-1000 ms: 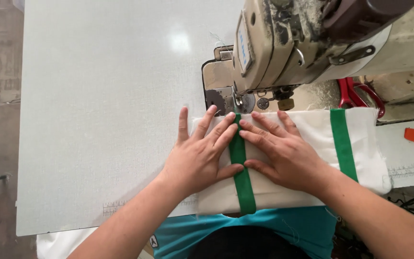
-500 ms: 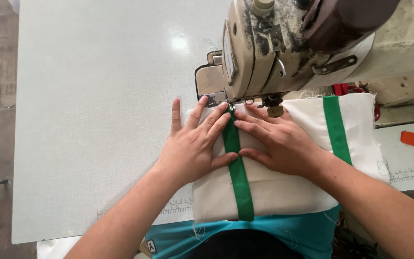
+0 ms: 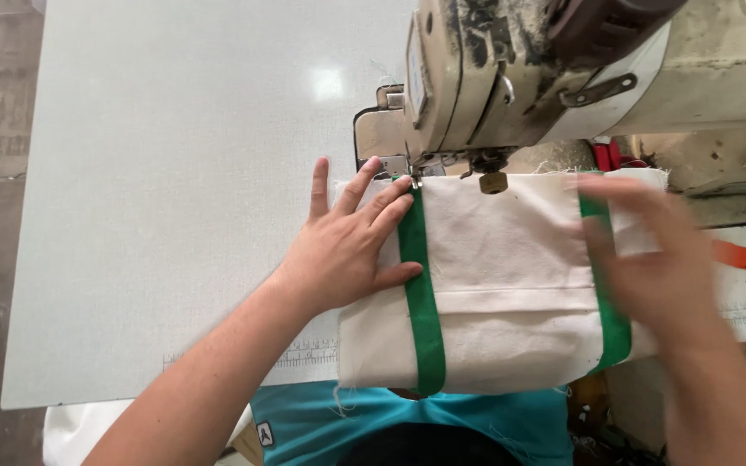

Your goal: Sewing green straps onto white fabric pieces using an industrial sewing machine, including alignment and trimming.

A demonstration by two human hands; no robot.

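Note:
A cream canvas piece [image 3: 502,276] with two green straps lies on the sewing table [image 3: 174,216], its far edge under the sewing machine head [image 3: 494,78]. My left hand [image 3: 347,246] lies flat on the cloth, fingers spread, pressing beside the left green strap [image 3: 420,293] near the needle. My right hand [image 3: 649,259] is blurred, fingers apart, hovering over the right green strap [image 3: 610,324], holding nothing.
An orange tag [image 3: 736,255] lies at the right beside the cloth. A printed ruler strip [image 3: 304,354] runs along the table's near edge. Red-handled tools [image 3: 606,155] sit behind the machine. Bare floor lies left of the table.
My right hand has lifted off the left strap and swung right over the right strap. The cloth has slid further under the machine. My left hand stays pressed down.

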